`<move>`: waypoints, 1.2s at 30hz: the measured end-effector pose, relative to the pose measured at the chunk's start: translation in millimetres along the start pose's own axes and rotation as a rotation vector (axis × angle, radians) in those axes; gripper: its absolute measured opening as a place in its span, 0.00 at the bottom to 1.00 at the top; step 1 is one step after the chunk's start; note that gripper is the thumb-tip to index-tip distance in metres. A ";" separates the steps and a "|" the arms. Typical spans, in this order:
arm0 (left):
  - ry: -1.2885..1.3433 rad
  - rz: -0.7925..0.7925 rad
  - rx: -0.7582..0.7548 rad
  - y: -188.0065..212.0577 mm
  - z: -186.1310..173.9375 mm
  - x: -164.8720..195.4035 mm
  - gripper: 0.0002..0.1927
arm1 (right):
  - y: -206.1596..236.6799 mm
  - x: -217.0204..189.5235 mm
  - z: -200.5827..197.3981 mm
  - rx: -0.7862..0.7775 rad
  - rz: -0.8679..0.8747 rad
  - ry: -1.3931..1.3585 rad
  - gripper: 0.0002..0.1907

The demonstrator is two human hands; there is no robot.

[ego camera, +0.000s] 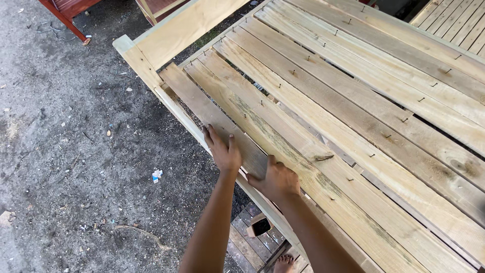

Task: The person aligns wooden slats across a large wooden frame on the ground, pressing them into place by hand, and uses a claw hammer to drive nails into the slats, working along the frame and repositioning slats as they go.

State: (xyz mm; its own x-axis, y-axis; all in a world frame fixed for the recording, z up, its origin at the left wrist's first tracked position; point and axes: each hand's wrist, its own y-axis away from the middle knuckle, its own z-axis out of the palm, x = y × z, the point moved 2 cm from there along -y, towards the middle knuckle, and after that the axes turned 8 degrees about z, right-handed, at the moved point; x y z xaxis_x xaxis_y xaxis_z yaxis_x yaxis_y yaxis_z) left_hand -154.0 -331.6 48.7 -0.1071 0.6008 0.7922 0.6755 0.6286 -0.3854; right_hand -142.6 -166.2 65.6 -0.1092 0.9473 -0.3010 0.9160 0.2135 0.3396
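A large slatted wooden frame [353,126], built of pale planks laid side by side, is filling most of the view and running from the upper left to the lower right. Small nails [323,157] are standing partly driven along the planks. Grey, gritty ground [65,151] is lying to the left, with a small scrap of litter [157,175] on it. A red wooden piece [65,15] is showing at the top left corner.

The darker, narrower slat [212,116] is lying along the frame's left edge, just inside the side rail [177,108], touching the wider pale plank [283,146] beside it. Its surface is looking greyer and smoother than its neighbours, and its far end is sitting near the frame's upper left corner.

The person's left hand [223,150] is resting flat on this slat, fingers stretched out and together, gripping nothing. The right hand [278,179] is pressing open-palmed at the slat's near end, thumb spread, also closed around nothing.

Judging from this, keeping both palms flat and pushing evenly should be seating the slat snugly against its neighbour without tilting it, with fingers kept clear of the protruding nails.

Below the frame's near edge, a dark phone-like object [260,226] and a bare foot [284,263] are showing.
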 end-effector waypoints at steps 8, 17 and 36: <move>-0.117 -0.360 -0.104 -1.6 2.6 -0.3 0.43 | -0.6 1.0 -6.9 -0.123 -0.015 -0.031 0.45; 0.470 -0.323 0.085 3.0 1.8 -35.5 0.32 | 12.4 -6.0 2.2 -0.123 -0.032 -0.046 0.46; -0.617 -0.261 -0.178 -38.5 -24.4 -18.1 0.35 | -19.9 -39.9 -11.5 0.287 -0.656 -0.889 0.17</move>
State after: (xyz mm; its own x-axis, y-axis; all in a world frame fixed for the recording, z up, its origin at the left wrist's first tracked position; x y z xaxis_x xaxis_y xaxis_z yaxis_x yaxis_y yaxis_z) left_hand -160.3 -378.7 60.7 -0.6421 0.6452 0.4140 0.6749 0.7319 -0.0939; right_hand -161.0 -205.5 81.2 -0.3919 0.1445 -0.9086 0.8501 0.4345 -0.2975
